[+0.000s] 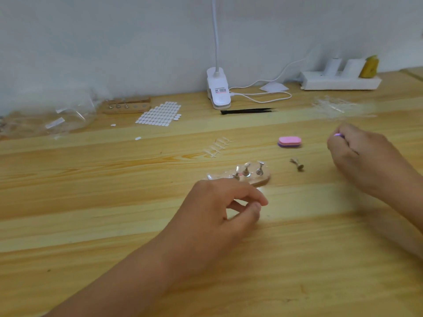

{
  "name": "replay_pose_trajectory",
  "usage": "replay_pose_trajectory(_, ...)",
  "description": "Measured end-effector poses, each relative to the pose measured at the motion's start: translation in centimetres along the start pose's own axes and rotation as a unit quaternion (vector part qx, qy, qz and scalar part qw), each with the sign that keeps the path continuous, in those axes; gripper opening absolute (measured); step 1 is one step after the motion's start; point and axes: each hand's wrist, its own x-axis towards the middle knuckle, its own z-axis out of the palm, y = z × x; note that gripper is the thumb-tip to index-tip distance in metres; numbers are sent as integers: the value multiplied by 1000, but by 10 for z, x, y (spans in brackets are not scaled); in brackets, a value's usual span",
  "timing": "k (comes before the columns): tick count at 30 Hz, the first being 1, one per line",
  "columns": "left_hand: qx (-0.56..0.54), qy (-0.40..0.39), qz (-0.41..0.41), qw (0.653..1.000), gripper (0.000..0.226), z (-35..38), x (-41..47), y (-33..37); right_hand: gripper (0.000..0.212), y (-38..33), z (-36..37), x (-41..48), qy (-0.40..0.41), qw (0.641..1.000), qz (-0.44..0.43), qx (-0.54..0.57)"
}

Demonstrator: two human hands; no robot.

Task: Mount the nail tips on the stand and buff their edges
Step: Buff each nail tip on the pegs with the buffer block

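Observation:
A wooden stand (261, 180) lies mid-table with three metal holders (246, 170) upright on it, clear nail tips on their tops. Just in front of it hovers my left hand (219, 211), thumb and forefinger close together; nothing shows between them. One loose holder with a tip (297, 164) lies on its side to the stand's right. My right hand (357, 154) is curled round a small pink buffer (338, 134), of which only an end peeks out. A second pink and purple buffer block (289, 142) rests on the table. A strip of clear nail tips (218, 147) lies behind the stand.
At the back stand a white clip lamp (218, 90) with its cable, black tweezers (248, 110), a sheet of white adhesive tabs (160, 114), a second wooden stand (126, 106), plastic bags (57, 117), a clear tip tray (336, 106) and a power strip (341, 81).

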Motion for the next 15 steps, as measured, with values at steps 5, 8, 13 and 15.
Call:
replay_pose_trajectory(5,-4,-9,-9,1000,14,1,-6,5,38,-7,13,-9,-60,997,-28,-39)
replay_pose_trajectory(8,-12,0,-12,1000,15,-2,-11,4,24,-5,17,-11,-32,991,-93,-86)
replay_pose_trajectory(13,-135,22,-58,989,17,-5,-9,4,11,-29,15,-39,57,959,-236,144)
replay_pose_trajectory(15,-209,46,-73,974,19,-4,-9,6,13,-44,21,-56,67,931,-337,127)
